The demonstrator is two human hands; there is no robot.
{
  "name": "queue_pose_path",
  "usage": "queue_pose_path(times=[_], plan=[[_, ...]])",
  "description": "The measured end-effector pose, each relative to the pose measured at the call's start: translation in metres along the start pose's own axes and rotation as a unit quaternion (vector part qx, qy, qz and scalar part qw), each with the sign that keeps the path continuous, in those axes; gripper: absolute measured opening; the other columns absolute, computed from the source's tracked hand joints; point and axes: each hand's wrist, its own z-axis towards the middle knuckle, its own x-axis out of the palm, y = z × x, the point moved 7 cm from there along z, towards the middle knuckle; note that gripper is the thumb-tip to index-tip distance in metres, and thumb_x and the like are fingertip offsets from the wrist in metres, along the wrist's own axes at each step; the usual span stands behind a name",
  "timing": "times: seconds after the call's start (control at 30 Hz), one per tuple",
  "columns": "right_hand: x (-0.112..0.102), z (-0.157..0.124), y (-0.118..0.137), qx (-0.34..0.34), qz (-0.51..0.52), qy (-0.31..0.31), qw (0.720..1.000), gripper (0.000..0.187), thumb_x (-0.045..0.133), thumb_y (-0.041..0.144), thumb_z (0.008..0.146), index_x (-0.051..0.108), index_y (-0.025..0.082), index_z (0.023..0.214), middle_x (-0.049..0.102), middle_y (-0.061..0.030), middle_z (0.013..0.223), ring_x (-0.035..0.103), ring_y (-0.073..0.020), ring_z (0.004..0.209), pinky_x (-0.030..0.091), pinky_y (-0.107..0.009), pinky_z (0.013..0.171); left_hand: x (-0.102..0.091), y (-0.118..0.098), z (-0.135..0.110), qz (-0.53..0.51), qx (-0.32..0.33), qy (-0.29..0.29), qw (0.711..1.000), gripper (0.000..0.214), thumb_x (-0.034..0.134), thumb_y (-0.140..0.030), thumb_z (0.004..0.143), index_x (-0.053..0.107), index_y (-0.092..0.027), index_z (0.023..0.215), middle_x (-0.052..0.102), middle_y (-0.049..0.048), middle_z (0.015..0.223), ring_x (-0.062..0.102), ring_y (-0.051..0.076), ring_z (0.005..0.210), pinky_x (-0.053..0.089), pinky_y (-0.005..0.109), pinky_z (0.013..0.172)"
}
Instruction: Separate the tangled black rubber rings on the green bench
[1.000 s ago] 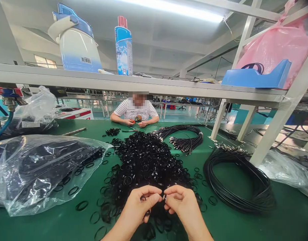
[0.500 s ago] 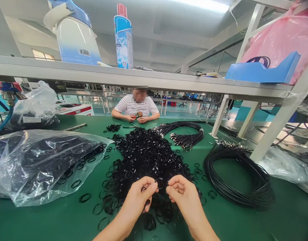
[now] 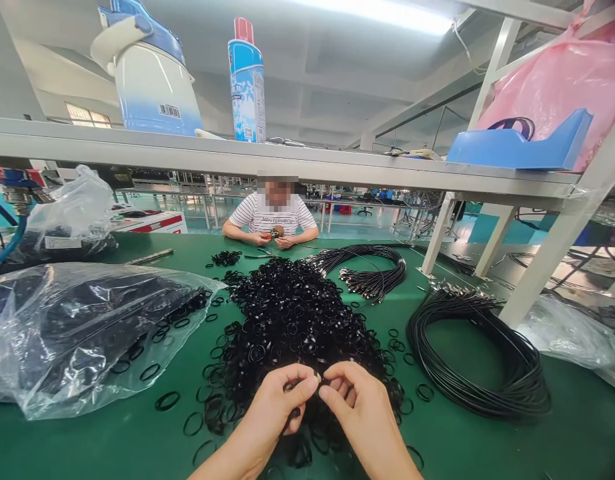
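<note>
A big heap of thin black rings [image 3: 292, 300] lies on the green table in front of me. Over its near edge, my left hand [image 3: 282, 403] is closed, with thumb and forefinger pinched. Dark ring edges show under its curled fingers, so it holds some black rings. My right hand [image 3: 357, 403] sits close beside it, thumb and forefinger drawn together at the left fingertips. Something small and dark is at its fingertips, too hidden to make out. Loose rings [image 3: 192, 423] are scattered around the heap.
A clear plastic bag [image 3: 87, 333] of black rings lies at left. Coiled black cables [image 3: 477, 360] rest at right, with another cable bundle [image 3: 372, 270] farther back. A metal shelf [image 3: 307, 157] crosses above the table. A person [image 3: 272, 217] sits opposite, handling a small object.
My right hand has moved left, closing the gap to my left hand, so the fingertips now nearly meet. The left hand stays closed and has shifted only slightly.
</note>
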Motion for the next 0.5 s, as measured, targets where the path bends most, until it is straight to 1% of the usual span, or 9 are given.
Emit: queue_pose_path(times=[0.07, 0.2, 0.3, 0.4, 0.5], plan=[[-0.0008, -0.0008, 0.0024, -0.008, -0.020, -0.005, 1.000, 0.010, 0.057, 0.018, 0.079, 0.065, 0.022, 0.083, 0.061, 0.0010, 0.078, 0.056, -0.0145, 0.069, 0.040, -0.023, 0.063, 0.0012, 0.0034, 0.0006, -0.023, -0.013, 0.013, 1.000, 0.031, 0.065, -0.045, 0.077, 0.059, -0.014, 0.079, 0.034, -0.0112, 0.042, 0.023, 0.002, 0.037, 0.011, 0.018, 0.039], [0.0018, -0.0008, 0.0065, -0.022, -0.036, 0.016, 0.999, 0.016, 0.052, 0.019, 0.082, 0.065, 0.021, 0.073, 0.060, 0.0011, 0.075, 0.055, -0.0133, 0.067, 0.038, -0.022, 0.061, 0.0023, 0.0058, 0.0000, -0.037, -0.024, 0.020, 0.999, 0.031, 0.065, -0.045, 0.077, 0.057, -0.015, 0.079, 0.034, -0.0116, 0.042, 0.022, 0.002, 0.037, 0.011, 0.019, 0.040], [0.0022, 0.0011, 0.0044, -0.009, -0.028, 0.015, 0.999, 0.017, 0.052, 0.018, 0.081, 0.065, 0.021, 0.070, 0.059, 0.0014, 0.072, 0.054, -0.0124, 0.063, 0.037, -0.021, 0.057, 0.0015, 0.0049, -0.0008, -0.012, -0.023, 0.016, 1.000, 0.034, 0.063, -0.048, 0.077, 0.056, -0.015, 0.082, 0.034, -0.0114, 0.044, 0.023, 0.003, 0.037, 0.011, 0.018, 0.039], [0.0028, 0.0023, 0.0022, -0.012, -0.024, 0.005, 1.000, 0.016, 0.053, 0.016, 0.079, 0.064, 0.021, 0.070, 0.059, 0.0021, 0.072, 0.053, -0.0116, 0.061, 0.038, -0.021, 0.056, -0.0004, 0.0031, -0.0017, 0.031, -0.021, 0.000, 0.999, 0.037, 0.061, -0.051, 0.077, 0.057, -0.016, 0.083, 0.035, -0.0108, 0.046, 0.025, 0.003, 0.039, 0.014, 0.017, 0.038], [0.0044, 0.0012, 0.0009, -0.031, -0.063, -0.008, 0.997, 0.016, 0.052, 0.014, 0.077, 0.062, 0.021, 0.067, 0.059, 0.0021, 0.070, 0.055, -0.0120, 0.062, 0.039, -0.021, 0.057, -0.0016, 0.0019, -0.0016, 0.068, -0.020, -0.016, 0.997, 0.037, 0.061, -0.052, 0.076, 0.059, -0.016, 0.083, 0.033, -0.0111, 0.046, 0.024, 0.003, 0.037, 0.015, 0.015, 0.036]])
